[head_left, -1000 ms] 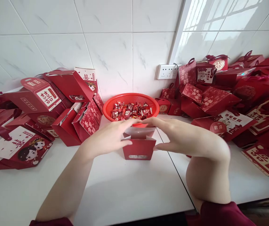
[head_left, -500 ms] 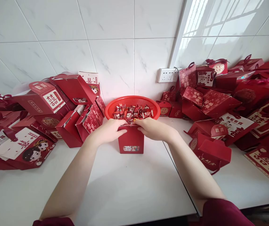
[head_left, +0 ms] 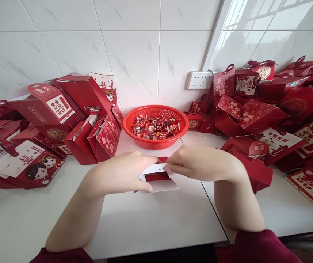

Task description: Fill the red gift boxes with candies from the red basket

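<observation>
Between my hands is a red gift box (head_left: 157,176) with its top opened, tipped so that I look into it. Its flaps are white on the inside, one at the far side and one spread toward me. My left hand (head_left: 123,173) holds the left side, its thumb on the near flap. The far flap is pinched in my right hand (head_left: 200,162), between thumb and fingers. Just behind them stands a red plastic basket (head_left: 157,145) holding several red-wrapped candies (head_left: 156,128).
Red gift boxes are piled at the left (head_left: 39,109) and more at the right (head_left: 263,117), one close to my right forearm. A white power strip (head_left: 200,80) is against the tiled wall. A dark seam crosses the white table (head_left: 156,223) at right.
The box, which stood upright with its top closed at the basket's front, has come toward me, tilted, and its flaps have been opened. Both hands moved nearer with it.
</observation>
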